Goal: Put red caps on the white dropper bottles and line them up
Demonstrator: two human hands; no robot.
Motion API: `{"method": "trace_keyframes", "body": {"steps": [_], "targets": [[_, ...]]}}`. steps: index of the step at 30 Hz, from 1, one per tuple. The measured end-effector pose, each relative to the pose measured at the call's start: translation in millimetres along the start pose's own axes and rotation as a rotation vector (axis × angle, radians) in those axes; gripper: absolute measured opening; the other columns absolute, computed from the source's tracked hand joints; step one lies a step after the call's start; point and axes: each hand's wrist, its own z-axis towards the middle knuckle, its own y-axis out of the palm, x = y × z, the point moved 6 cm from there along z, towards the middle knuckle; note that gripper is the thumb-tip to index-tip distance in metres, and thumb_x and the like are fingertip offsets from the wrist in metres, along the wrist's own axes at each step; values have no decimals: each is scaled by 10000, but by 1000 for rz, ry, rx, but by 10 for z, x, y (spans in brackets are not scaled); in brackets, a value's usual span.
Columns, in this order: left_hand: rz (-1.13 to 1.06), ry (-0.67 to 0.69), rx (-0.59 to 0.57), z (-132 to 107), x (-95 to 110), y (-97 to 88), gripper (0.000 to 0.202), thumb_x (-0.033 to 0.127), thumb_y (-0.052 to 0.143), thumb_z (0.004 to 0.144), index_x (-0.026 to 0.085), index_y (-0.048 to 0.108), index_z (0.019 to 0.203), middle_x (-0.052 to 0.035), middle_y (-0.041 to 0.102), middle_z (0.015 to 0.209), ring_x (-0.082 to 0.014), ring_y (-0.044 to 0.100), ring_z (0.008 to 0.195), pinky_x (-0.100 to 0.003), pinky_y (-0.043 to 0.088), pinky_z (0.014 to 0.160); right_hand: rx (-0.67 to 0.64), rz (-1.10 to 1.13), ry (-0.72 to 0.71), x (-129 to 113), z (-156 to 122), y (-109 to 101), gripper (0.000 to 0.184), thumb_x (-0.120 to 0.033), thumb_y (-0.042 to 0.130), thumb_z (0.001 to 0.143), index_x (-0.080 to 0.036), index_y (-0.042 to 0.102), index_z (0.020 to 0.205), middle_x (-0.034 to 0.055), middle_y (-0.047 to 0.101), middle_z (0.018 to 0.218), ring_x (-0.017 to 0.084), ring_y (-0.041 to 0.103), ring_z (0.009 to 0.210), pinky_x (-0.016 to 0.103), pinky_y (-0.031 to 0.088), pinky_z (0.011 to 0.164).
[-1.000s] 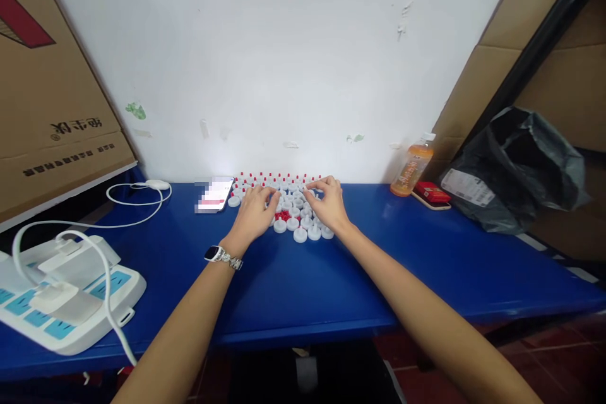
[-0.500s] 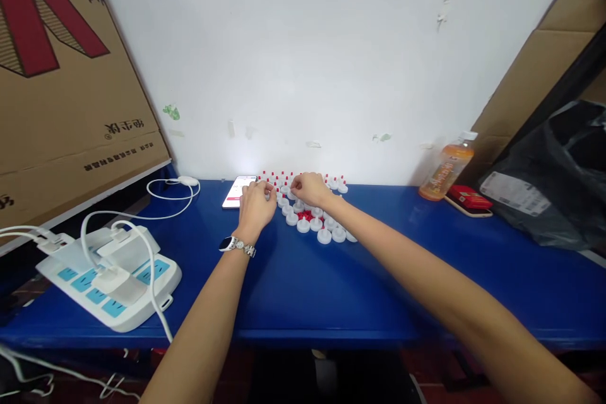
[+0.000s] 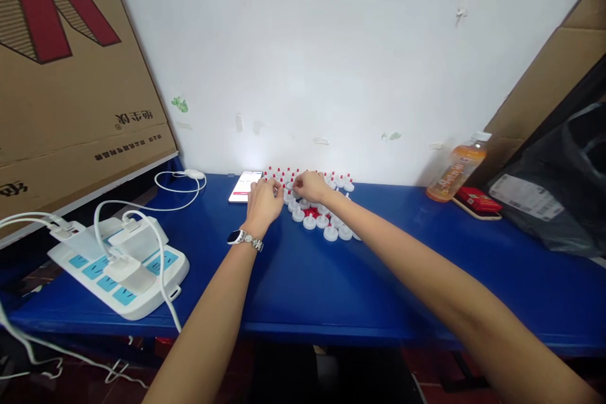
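Many white nozzle caps (image 3: 309,222) sit on a blue table (image 3: 303,290), flat bases down and spouts up. Those at the back, near the wall, wear small red tips (image 3: 288,170). Loose red tips (image 3: 311,212) lie in a pile amid the white caps. My left hand (image 3: 265,201), wearing a watch band, is closed at the left edge of the caps; what its curled fingers hold is too small to make out. Above the middle of the caps, my right hand (image 3: 310,187) is pinched, its fingertips hiding whatever is between them. Its forearm covers some caps.
A phone (image 3: 242,188) with a lit screen lies left of the caps. Further left is a white power strip (image 3: 137,309) with plugs and cables. To the right stand an orange drink bottle (image 3: 457,167), a red packet (image 3: 478,199) on another phone, and a dark plastic bag (image 3: 558,214).
The whole scene has shifted slightly to the right as my head turned. Both hands stay over the caps, still closed, with only slight finger movement.
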Motion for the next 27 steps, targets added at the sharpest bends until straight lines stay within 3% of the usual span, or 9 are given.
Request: {"method": "trace_keyframes", "body": {"steps": [6,11,14,17,21,27], "targets": [[15,-48,14,-13,-9,-17,141,283,510,907,217,632,881,-124,638,969,-330,556,1006,-475,467,869,122,-17,-98,-26,-114,-37,284,-279,668,749,-256,754,1019,114,675,1055,320,505,1082,448,320,927],[17,-66,31,-20,-24,-21,121,272,521,894,220,627,872,-120,642,964,-317,565,995,-457,476,855,87,7,-81,-46,-97,17,249,-468,655,815,-269,779,902,115,650,1022,327,486,1069,492,303,942],[1,-63,25,-11,-35,-22,129,280,518,897,220,630,877,-114,642,961,-312,568,999,-455,475,866,120,109,-69,-26,-91,-29,192,-395,653,832,-239,760,865,86,684,1001,309,517,1075,485,321,961],[-52,-33,30,8,-8,-34,143,300,518,904,217,633,885,-106,642,952,-304,567,999,-453,470,890,227,385,-121,32,-197,-152,148,-309,615,864,-198,710,889,58,721,983,236,607,993,405,406,935],[-138,48,9,9,144,-23,150,309,518,916,207,627,902,-93,639,950,-283,568,1001,-435,465,908,253,743,-168,196,-490,-251,194,-280,535,918,-174,657,1025,62,748,933,172,678,852,312,501,802],[-293,284,-87,-135,585,62,214,360,460,974,219,604,901,-45,631,911,-217,587,952,-366,467,880,192,732,-230,317,-894,-324,259,-296,539,926,-191,686,1112,63,738,1059,180,682,930,299,525,785]]}}
